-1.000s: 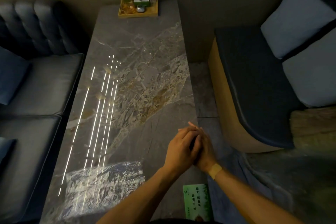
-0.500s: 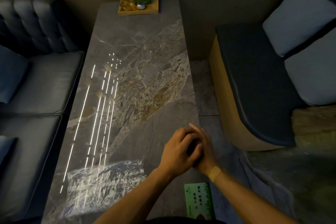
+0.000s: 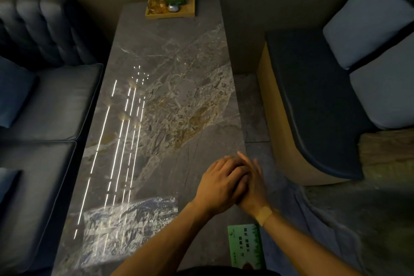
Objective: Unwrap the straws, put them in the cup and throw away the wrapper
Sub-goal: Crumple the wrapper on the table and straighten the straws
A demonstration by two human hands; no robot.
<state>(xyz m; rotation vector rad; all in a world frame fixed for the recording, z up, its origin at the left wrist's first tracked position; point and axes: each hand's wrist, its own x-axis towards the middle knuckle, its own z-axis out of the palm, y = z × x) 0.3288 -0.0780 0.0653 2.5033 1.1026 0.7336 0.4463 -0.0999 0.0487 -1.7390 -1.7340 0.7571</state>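
Note:
My left hand [image 3: 220, 184] lies over my right hand [image 3: 255, 188], the two pressed together above the near right edge of the marble table [image 3: 170, 63]. The left fingers curl across the right palm, and the right fingers point straight ahead. Whatever may be between the palms is hidden. A tan plaster [image 3: 264, 213] sits on my right wrist. No straw, cup or wrapper shows anywhere in the head view.
A wooden tray [image 3: 170, 12] with a plant vase [image 3: 154, 0] and a small box stands at the table's far end. A green card [image 3: 245, 245] lies at the near right corner. A dark sofa [image 3: 51, 101] runs along the left and a cushioned bench [image 3: 313, 101] along the right.
My clasped hands have stayed in nearly the same spot. The left fingers have slid a little further over the right hand.

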